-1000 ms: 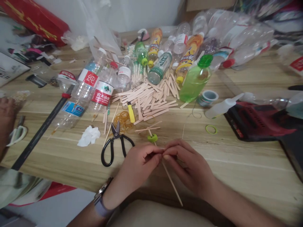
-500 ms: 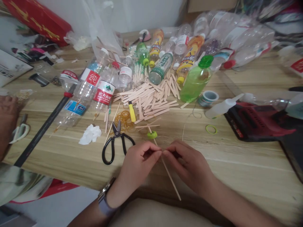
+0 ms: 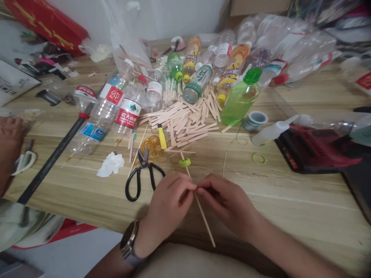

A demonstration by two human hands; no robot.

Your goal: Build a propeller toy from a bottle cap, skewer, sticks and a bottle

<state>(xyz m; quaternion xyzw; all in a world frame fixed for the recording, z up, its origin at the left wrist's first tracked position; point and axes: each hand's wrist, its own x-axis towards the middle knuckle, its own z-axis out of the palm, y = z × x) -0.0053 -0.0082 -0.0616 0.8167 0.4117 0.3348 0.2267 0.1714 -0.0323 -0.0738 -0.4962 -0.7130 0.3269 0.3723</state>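
A thin wooden stick [image 3: 204,220] slants between my hands, its lower end over the table's near edge. My left hand [image 3: 174,200], with a watch on the wrist, is closed in a pinch on the stick. My right hand [image 3: 226,197] is closed too, its fingertips meeting the left ones at the stick. A fine thread [image 3: 225,162] runs down behind my right hand; the pinch itself hides its end. Above the hands, a green ring-shaped piece [image 3: 184,162] sits around the stick, with crossed thin sticks [image 3: 181,151] at its top. Black-handled scissors [image 3: 144,166] lie beside my left hand.
Flat wooden craft sticks [image 3: 185,119] lie heaped beyond, with plastic bottles behind. A green bottle [image 3: 242,96], thread spool [image 3: 255,120], glue bottle [image 3: 271,132] and red-black tool [image 3: 313,148] are to the right. Rubber bands [image 3: 152,148] lie centrally. Another person's hand [image 3: 10,143] rests far left.
The stick with its green ring has shifted slightly left and up. My left hand has turned so the watch face shows more; the right fingertips have moved slightly left with it.
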